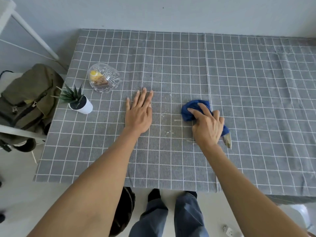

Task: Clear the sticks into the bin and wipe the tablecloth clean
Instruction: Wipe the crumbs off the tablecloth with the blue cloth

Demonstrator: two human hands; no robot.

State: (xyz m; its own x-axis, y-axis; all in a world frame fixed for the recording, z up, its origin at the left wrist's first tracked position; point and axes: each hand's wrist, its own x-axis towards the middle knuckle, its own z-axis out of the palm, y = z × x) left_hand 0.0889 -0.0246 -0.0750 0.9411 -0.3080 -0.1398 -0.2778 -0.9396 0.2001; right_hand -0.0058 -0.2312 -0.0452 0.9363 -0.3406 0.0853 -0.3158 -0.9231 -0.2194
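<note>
- Now, in the head view, the left hand (138, 115) lies flat with straight fingers on the tablecloth (256, 100), likely pinning it taut.
- Right hand (207, 124) grips a bunched blue cloth (189, 112), pressed beside pale crumbs (168, 132) near centre.
- No sticks or bin visible.

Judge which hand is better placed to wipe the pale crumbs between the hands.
Right. The right hand already grips the crumpled blue cloth beside the pale crumbs on the grey grid-patterned tablecloth. The left hand lies flat and holds nothing, probably steadying the fabric.
</note>
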